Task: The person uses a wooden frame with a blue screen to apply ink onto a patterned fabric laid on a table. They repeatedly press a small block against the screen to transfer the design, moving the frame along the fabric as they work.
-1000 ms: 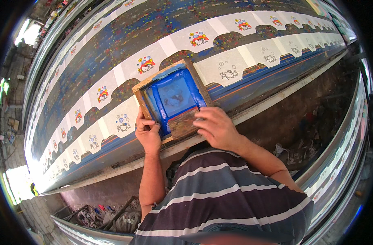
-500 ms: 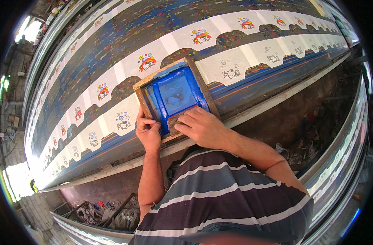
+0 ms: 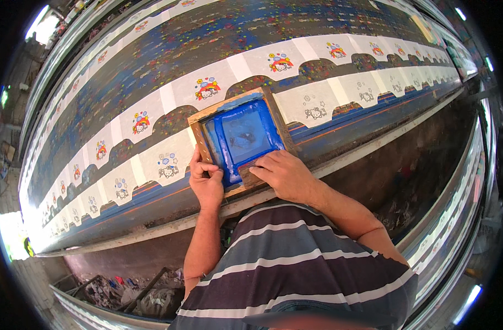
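A wooden screen-printing frame (image 3: 279, 122) lies tilted over the near row of white fabric pieces. Blue ink coats the inner borders of its mesh (image 3: 245, 135), around a darker motif. My left hand (image 3: 208, 186) grips the frame's left side near its lower corner, thumb and fingers pinched together. With bent fingers, my right hand (image 3: 290, 177) holds a wooden squeegee (image 3: 250, 176) at the frame's near edge, inside it. To the right, a white piece (image 3: 302, 102) carries a grey outline print; left of the frame, another piece (image 3: 173, 156) has blue parts added.
A farther row of white pieces (image 3: 180, 94) bears multicoloured prints. The long printing table (image 3: 130, 91) is spotted with paint and has a pale near rail (image 3: 136, 235). Scraps and cloth (image 3: 160, 300) lie below it, and another table (image 3: 444, 242) stands at right.
The squeegee and my right hand have shifted a little toward the near edge of the frame. My left hand keeps its grip on the frame. The whole view has turned slightly.
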A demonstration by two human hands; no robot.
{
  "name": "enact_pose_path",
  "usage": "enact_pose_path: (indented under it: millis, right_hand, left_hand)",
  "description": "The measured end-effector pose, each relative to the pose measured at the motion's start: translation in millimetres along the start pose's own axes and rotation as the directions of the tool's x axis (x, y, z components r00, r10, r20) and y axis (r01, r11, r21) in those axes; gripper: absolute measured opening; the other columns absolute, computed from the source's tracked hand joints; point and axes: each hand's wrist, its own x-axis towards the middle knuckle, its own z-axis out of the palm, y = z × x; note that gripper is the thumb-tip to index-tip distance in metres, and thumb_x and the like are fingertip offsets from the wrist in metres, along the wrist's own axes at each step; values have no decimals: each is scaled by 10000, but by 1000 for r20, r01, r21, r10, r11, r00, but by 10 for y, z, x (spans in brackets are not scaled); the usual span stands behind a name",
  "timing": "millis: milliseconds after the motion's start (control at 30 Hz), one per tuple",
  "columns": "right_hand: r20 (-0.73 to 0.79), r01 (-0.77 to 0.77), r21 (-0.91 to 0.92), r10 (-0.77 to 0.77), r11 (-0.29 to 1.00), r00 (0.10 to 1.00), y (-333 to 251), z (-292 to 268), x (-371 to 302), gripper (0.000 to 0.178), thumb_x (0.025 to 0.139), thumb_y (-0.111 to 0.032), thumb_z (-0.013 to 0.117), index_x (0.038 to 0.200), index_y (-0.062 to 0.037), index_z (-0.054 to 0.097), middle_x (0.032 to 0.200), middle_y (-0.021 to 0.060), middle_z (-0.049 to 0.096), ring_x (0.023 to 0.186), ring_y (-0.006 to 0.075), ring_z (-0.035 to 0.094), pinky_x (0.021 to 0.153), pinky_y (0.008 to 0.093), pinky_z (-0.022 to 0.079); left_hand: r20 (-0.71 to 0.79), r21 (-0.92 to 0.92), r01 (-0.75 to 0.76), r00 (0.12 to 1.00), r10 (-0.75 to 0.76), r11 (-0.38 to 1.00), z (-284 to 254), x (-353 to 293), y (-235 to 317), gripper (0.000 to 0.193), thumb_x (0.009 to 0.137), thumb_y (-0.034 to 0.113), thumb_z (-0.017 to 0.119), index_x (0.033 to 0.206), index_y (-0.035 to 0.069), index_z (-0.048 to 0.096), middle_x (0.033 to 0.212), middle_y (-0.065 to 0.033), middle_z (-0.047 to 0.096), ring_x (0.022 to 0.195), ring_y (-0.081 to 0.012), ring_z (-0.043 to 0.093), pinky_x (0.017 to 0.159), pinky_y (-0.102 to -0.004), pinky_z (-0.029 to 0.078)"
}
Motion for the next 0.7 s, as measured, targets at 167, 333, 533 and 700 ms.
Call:
enact_pose_path:
  millis: [167, 333, 533, 700]
  right_hand:
    - [-39, -4, -34, 3, 999, 999, 212, 138, 217, 354, 940, -132, 723, 1270, -52, 824, 1216, 110, 780, 1155, 327, 733, 1030, 476, 575]
    - [-1, -46, -37, 46, 998, 999, 585, 170, 734, 385, 899, -4, 713, 1265, -36, 826, 1237, 138, 804, 1202, 367, 741, 1060, 494, 577]
    - [-13, -28, 9, 28, 1000, 1000, 856, 177, 1147, 386, 918, 49, 674, 1265, -25, 827, 1217, 169, 802, 1213, 407, 735, 1098, 521, 571]
    - [42, -53, 49, 51, 997, 998, 701, 164, 963, 403, 904, 68, 672, 1269, -25, 813, 1231, 158, 774, 1189, 404, 700, 1068, 530, 548]
  left_hand:
    - [-20, -101, 7, 1000, -9, 995, 22, 5, -71, 225, 964, -152, 720, 1048, 53, 763, 1771, -255, 549, 1627, -348, 555, 1295, -440, 451]
    - [-4, -75, -19, 1000, 19, 997, -1, 40, -107, 224, 1016, -149, 689, 1116, 34, 772, 1740, -263, 571, 1604, -348, 576, 1283, -447, 468]
    - [-11, 50, -42, 999, 42, 998, -25, 87, -85, 202, 943, -131, 749, 989, 64, 778, 1676, -273, 623, 1516, -385, 645, 1261, -450, 485]
    - [-11, 5, -35, 999, 35, 999, 17, 54, -62, 228, 922, -162, 712, 977, 53, 763, 1698, -273, 583, 1560, -405, 611, 1301, -455, 465]
